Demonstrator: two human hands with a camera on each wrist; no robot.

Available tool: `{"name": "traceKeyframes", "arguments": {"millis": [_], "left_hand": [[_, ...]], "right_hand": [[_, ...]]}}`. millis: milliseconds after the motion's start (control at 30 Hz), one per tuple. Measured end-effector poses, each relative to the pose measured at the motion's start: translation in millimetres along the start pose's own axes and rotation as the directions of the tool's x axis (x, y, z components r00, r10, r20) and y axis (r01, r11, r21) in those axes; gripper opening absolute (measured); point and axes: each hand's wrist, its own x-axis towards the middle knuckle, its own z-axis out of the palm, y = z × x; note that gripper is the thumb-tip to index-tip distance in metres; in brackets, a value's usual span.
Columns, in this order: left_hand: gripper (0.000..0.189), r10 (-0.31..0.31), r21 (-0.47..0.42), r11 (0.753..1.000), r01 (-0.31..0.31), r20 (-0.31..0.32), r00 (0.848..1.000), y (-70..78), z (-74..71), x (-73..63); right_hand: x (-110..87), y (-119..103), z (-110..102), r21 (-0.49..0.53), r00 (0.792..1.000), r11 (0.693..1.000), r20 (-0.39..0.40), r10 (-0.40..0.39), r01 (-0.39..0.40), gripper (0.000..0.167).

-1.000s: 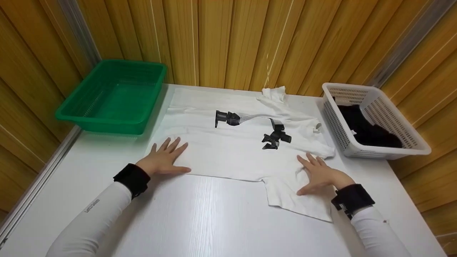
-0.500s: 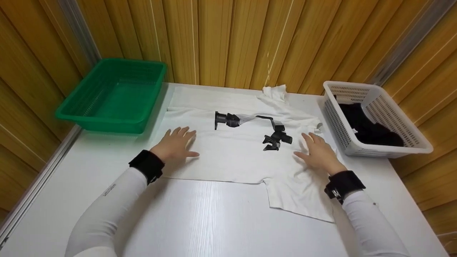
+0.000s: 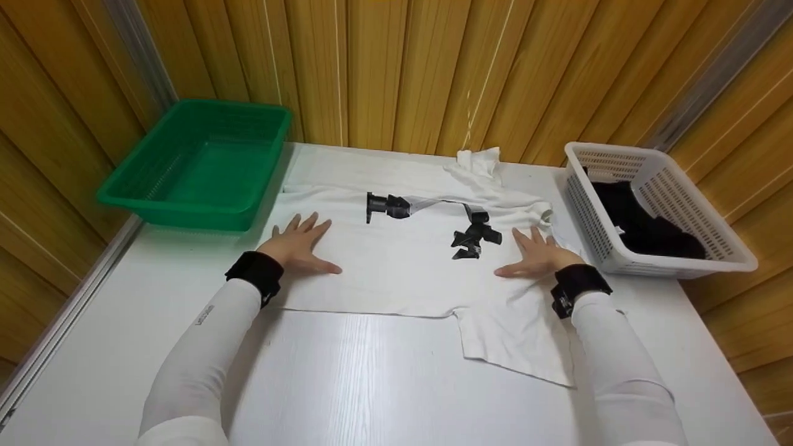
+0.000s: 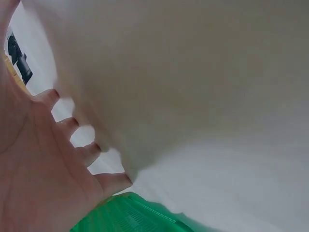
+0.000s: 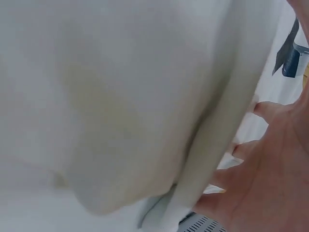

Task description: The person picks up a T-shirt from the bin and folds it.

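Observation:
A white T-shirt (image 3: pixel 396 272) with a black and grey robot-arm print (image 3: pixel 474 232) lies spread on the table, its hem towards the left and one sleeve (image 3: pixel 514 347) pointing to the near edge. My left hand (image 3: pixel 297 244) rests on the shirt near the hem with its fingers spread. On the collar side, right of the print, my right hand (image 3: pixel 536 253) touches the cloth, fingers also spread. Fingertips of the left hand (image 4: pixel 53 159) meet the white cloth in the left wrist view; the right hand (image 5: pixel 270 159) does likewise in the right wrist view. Small wrinkles show around the collar and far sleeve.
A green basket (image 3: pixel 186 214) stands at the back left. At the back right is a white perforated basket (image 3: pixel 681 267) with black cloth (image 3: pixel 650 226) inside. A wood-patterned wall (image 3: pixel 372 74) closes off the table's far side.
Both hands lifted off the shirt's near part, moved farther forward and came down on it again. The right hand also shifted left, and the printed front slid slightly left.

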Motion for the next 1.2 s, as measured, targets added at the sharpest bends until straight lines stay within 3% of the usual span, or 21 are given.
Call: {"name": "traceKeyframes", "arguments": {"millis": [167,367,500,633,800,1033,1200], "left_hand": [[0.119,-0.021,-0.006,1.0,0.021,0.012,1.0,-4.4,-4.7,4.1],[0.113,0.006,-0.014,1.0,-0.006,-0.031,1.0,-6.4,-5.7,8.7],[0.103,0.022,0.001,1.0,-0.022,-0.044,0.999,-0.5,1.1,-5.0],[0.096,0.012,0.019,1.0,-0.012,-0.013,1.0,11.4,9.9,-30.5],[0.099,0.002,0.037,0.999,-0.003,0.018,1.0,20.9,19.7,-51.0],[0.101,-0.002,0.038,0.999,0.002,0.001,1.0,16.5,26.3,-47.5],[0.101,0.009,0.04,0.999,-0.008,-0.006,1.0,13.3,25.5,-46.5]], "right_hand": [[6.8,1.3,1.3,0.03,0.999,0.999,-0.028,0.026,-0.025,0.121],[7.7,6.0,6.0,0.054,0.996,0.997,-0.063,0.063,-0.06,0.117],[2.0,-5.3,15.2,0.035,0.988,0.996,-0.122,0.09,-0.087,0.117],[-9.7,-29.0,28.5,-0.006,0.985,1.0,-0.173,0.022,-0.023,0.11],[-27.4,-47.4,41.6,0.024,0.995,0.997,-0.07,-0.071,0.073,0.104],[-34.9,-45.9,42.2,0.019,1.0,1.0,0.022,-0.008,0.008,0.114],[-33.4,-43.0,38.8,0.006,1.0,1.0,0.016,-0.003,0.003,0.117]]}}
